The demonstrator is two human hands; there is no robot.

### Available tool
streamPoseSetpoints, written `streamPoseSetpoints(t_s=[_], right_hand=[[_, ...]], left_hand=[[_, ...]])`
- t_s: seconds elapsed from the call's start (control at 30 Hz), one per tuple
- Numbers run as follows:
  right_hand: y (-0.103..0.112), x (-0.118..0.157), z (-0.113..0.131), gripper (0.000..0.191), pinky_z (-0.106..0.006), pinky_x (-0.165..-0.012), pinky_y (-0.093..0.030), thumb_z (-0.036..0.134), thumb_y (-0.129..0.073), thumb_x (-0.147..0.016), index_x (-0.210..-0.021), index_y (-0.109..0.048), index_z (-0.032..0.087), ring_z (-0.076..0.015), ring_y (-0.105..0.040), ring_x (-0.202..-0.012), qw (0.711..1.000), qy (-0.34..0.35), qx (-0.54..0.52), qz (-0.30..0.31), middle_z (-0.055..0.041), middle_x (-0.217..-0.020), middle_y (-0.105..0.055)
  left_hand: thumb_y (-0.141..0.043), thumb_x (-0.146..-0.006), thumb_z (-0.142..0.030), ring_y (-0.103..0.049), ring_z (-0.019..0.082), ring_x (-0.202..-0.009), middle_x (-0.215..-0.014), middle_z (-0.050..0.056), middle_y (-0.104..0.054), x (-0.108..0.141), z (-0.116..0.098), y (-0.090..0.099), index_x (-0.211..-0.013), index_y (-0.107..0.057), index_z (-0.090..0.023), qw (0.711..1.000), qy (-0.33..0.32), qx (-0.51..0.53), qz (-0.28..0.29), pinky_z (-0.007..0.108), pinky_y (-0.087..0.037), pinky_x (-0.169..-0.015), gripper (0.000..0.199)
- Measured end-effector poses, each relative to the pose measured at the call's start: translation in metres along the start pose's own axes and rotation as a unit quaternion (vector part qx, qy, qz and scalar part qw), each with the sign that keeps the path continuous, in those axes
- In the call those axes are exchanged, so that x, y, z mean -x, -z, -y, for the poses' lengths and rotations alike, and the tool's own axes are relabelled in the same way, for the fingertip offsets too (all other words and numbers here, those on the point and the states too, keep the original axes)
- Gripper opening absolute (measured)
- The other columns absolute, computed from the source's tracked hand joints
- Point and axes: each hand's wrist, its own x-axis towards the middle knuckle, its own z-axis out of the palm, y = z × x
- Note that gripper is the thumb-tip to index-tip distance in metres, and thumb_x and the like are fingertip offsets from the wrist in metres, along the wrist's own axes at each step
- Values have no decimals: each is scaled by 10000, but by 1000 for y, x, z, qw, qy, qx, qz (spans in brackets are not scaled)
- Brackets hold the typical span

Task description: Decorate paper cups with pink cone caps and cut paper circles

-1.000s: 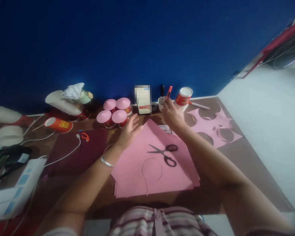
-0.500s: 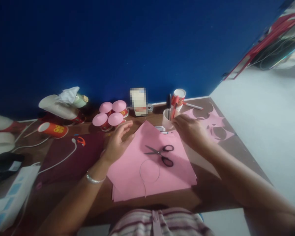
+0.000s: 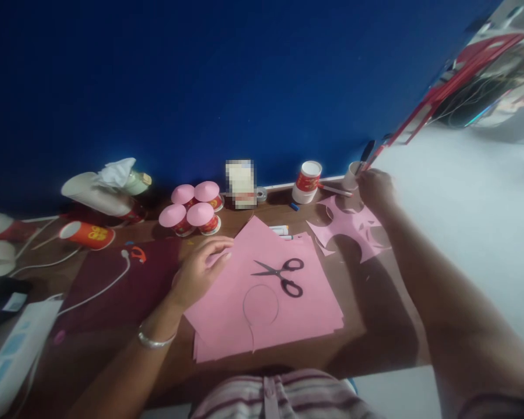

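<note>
My right hand (image 3: 381, 191) is closed at a small white cup (image 3: 351, 176) at the table's far right corner. A dark-handled tool (image 3: 367, 152) and a red one stick up out of that cup; their kind is hard to make out. My left hand (image 3: 197, 272) is open, fingers loosely spread, over the left edge of the stacked pink paper sheets (image 3: 301, 320). Black-handled scissors (image 3: 283, 274) lie on the top sheet with their blades apart. Below them is a thin curled wire or thread (image 3: 244, 311).
Cups topped with pink paper cones (image 3: 199, 214) stand at the back left. Stacked cups (image 3: 308, 181), a red-and-white marker (image 3: 335, 190) and cut pink scraps (image 3: 347, 227) are at the right. A white power strip (image 3: 20, 343) and cables lie at the left.
My right hand has carried the white cup and its tools rightward, from beside the stacked cups to the far right corner. A blue cap now shows there. My left hand stays near the paper.
</note>
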Motion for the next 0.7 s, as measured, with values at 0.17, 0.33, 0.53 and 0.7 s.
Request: streamPoseSetpoints(t_s=[0.17,0.33,0.53,0.7], right_hand=[[-26,-11,7,300,-317,-698,-360,145,-474,-943,-993,-762,79,-223,-611,-799,1000,-29,-3,9,-198,-1030,-745],[-30,-16,15,308,-311,-752,-392,189,-480,-973,-1000,-781,127,-231,-642,-876,999,-5,-28,14,-162,-1112,-762],[-32,-19,11,277,-332,-797,-388,171,-524,-970,-1055,-781,110,-223,-634,-924,998,1,-54,10,-190,-1132,-761],[-40,-11,8,320,-344,-850,-434,149,-529,-948,-1165,-764,127,-239,-651,-984,995,-1,-93,-22,-182,-1251,-729]], left_hand=[[-629,-961,-259,-692,187,-1087,-1111,47,-750,4,2,4,-1025,-730,-219,1000,2,-11,6,352,-569,-987,126],[-622,-964,-263,-705,175,-1065,-1110,43,-748,2,0,0,-1022,-724,-222,1000,19,6,17,306,-601,-916,125],[-618,-960,-236,-707,170,-1062,-1102,44,-752,1,-5,-1,-1024,-724,-225,999,1,-8,32,302,-592,-936,124],[-616,-962,-244,-708,161,-1056,-1102,39,-755,3,-4,1,-1017,-727,-223,999,8,-19,32,280,-588,-929,126]])
